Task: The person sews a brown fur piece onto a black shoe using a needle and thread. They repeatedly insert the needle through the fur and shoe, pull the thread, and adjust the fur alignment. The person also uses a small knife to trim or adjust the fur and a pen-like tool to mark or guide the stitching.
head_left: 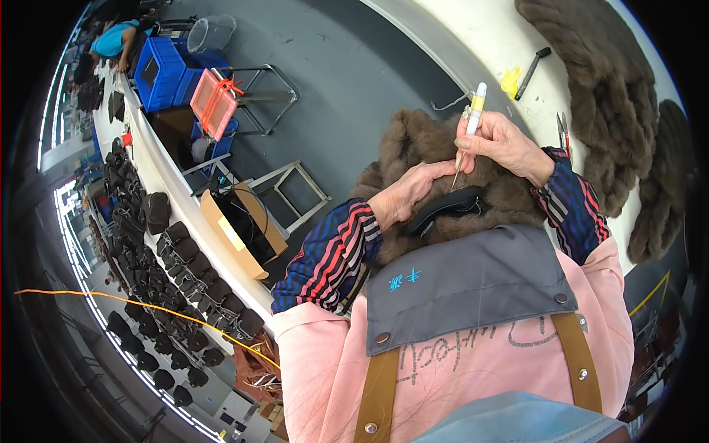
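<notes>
My right hand point(501, 144) grips a thin tool with a white and yellow handle point(476, 107); its metal tip points down into a brown fur piece point(413, 144) that rests against my apron. My left hand point(402, 196) presses on the fur and pinches it beside a black curved part point(447, 207) set into it. Both hands are close together, the tool's tip just above my left fingers. My sleeves are striped red, blue and black.
A white table point(487, 52) at upper right carries more brown fur pieces point(605, 81), a black pen-like tool point(532, 70) and a yellow bit. To the left runs a long bench point(159, 181) with several dark shoes, an open cardboard box point(240, 229), blue crates point(159, 70) and a distant person.
</notes>
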Available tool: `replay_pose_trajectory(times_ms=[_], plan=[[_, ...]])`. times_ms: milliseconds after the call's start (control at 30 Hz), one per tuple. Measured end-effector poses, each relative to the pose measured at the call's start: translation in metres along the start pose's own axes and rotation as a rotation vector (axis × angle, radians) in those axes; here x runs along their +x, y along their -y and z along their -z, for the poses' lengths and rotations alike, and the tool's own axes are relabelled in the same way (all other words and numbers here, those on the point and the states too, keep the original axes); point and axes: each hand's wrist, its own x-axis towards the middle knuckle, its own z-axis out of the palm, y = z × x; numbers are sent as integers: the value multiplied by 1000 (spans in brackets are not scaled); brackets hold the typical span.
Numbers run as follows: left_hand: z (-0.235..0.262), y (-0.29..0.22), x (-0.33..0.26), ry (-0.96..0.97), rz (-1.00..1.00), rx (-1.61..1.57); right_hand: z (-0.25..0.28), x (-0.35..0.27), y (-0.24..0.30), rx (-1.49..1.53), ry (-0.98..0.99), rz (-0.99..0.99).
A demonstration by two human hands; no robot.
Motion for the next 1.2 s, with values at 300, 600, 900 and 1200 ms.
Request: replay_pose_trajectory(times_ms=[300, 600, 900, 1200], plan=[[-1, -2, 0, 17, -17, -4, 1, 0, 2, -26, 8, -27], [-7, 7, 4, -60, -114, 32, -8, -4, 3, -115, 36, -50], [-2, 8, 11, -48, -129, -102, 6, -3, 1, -23, -25, -27], [11, 7, 2, -30, -146, 135, 9, -7, -1, -9, -74, 0]])
